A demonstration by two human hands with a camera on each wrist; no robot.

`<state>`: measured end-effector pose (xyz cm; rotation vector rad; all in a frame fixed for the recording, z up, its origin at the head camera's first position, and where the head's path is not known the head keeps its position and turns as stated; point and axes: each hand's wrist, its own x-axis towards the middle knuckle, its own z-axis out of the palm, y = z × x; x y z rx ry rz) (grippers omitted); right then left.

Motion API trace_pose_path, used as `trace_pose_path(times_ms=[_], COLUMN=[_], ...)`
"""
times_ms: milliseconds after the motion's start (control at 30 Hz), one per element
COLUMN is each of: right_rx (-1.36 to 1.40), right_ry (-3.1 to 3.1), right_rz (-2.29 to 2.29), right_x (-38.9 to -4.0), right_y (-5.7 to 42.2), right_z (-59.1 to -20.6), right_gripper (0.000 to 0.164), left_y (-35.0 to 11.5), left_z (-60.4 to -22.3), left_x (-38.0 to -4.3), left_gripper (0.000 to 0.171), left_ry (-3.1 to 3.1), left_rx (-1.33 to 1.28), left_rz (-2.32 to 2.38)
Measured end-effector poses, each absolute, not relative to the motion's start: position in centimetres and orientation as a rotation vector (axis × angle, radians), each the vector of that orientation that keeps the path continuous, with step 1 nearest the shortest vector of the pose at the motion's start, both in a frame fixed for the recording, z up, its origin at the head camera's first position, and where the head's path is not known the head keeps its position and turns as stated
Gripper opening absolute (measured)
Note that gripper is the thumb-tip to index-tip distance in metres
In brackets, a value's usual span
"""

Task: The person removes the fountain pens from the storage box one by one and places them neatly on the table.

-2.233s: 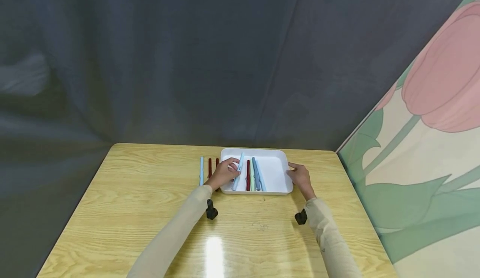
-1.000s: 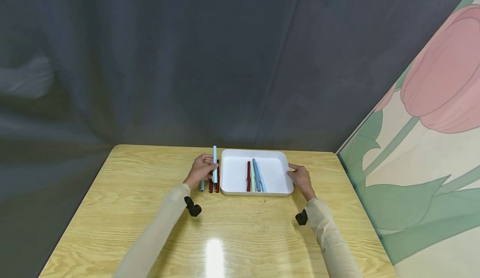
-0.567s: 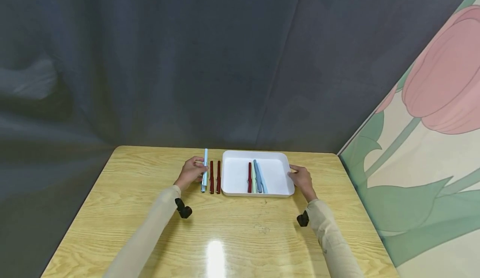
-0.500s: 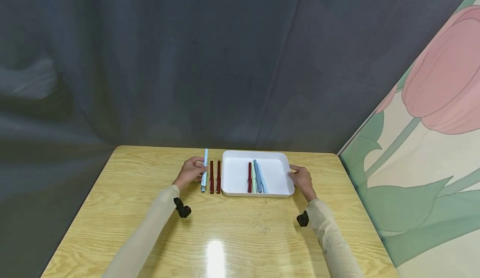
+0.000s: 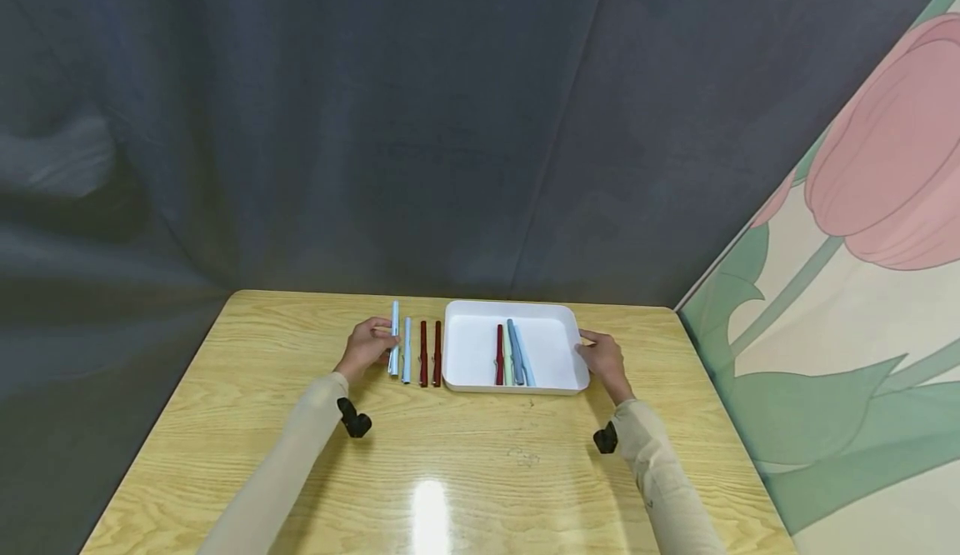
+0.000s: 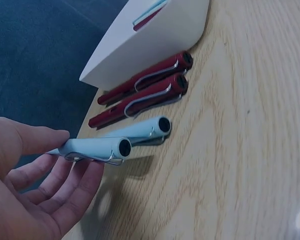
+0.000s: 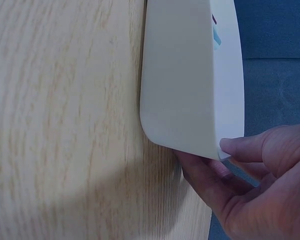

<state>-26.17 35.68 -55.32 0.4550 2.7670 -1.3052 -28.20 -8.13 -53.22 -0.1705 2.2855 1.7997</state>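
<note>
My left hand [image 5: 366,347] pinches a light blue pen [image 6: 95,148] between thumb and fingers, its metal clip facing down. This pen is close over the table, left of a second light blue pen [image 5: 407,353] that lies there. Two dark red pens [image 5: 423,355] lie side by side between that pen and the white tray [image 5: 551,355]. Inside the tray are a dark red pen [image 5: 499,355], a pale green pen [image 5: 507,362] and two blue pens [image 5: 515,351]. My right hand [image 5: 602,359] grips the tray's right edge, thumb on the rim and fingers below it.
The wooden table [image 5: 480,472] ends at a dark curtain [image 5: 450,122] behind the tray. A wall with a painted tulip [image 5: 885,147] stands along the right side. Black wrist cameras [image 5: 354,418] sit on both sleeves.
My left hand has carried the light blue pen out of the tray, leftward past the red pens and over the other light blue pen. My right hand has stayed at the tray's edge.
</note>
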Motion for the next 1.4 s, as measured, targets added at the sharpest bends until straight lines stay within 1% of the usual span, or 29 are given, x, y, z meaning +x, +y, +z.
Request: trace_pose_path(times_ms=[200,433,600,1400], right_rx=[0.439,0.449,0.442,0.421], right_ry=[2.772,2.763,2.759,2.736], right_rz=[-1.299,-1.314,-1.313,-1.350], right_x=[-26.23,-26.10,-25.94,-26.11], right_y=[35.71,35.63,35.64,36.13], right_z=[-55.19,-54.95,-54.75,-55.12], right_gripper=[0.040,0.040,0.040,0.041], left_y=[-8.60,-8.88,-8.71,-8.10], left_z=[-53.50,-53.58,-54.09,-53.97], left_x=[-28.05,-27.68,-27.77,-27.95], left_gripper=[0.041,0.040,0.040,0.039], left_ry=[2.301,2.341,2.381,2.476], left_rx=[-0.198,-0.141,-0.207,-0.237], left_rz=[1.786,1.777,1.686,1.529])
